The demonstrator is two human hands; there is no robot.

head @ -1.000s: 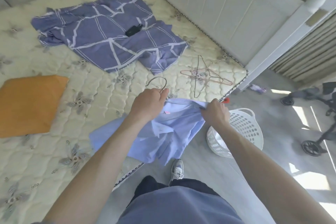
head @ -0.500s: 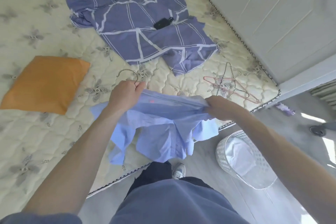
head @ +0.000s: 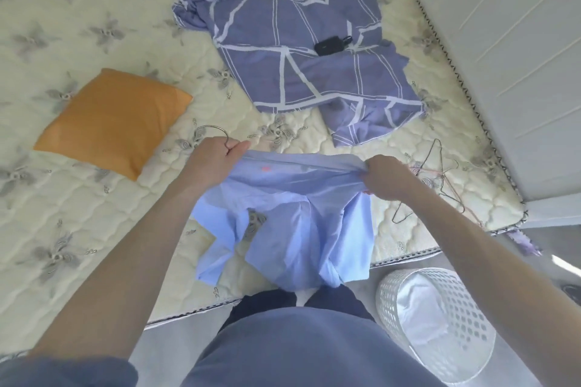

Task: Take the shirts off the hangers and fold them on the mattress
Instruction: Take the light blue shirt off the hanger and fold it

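Limply slack blue shirt (head: 298,214), hanger hook (head: 217,130) in left grip (head: 210,163), shoulder in right grip (head: 386,179).

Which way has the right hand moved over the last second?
Yes. The right hand, gripping the shirt, went away from the basket, farther over the mattress, now level with the empty hangers.

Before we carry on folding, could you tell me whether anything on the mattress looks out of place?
A small black device lies on the crumpled purple patterned cloth, where it could get folded in. Empty hangers lie tangled near the mattress corner.
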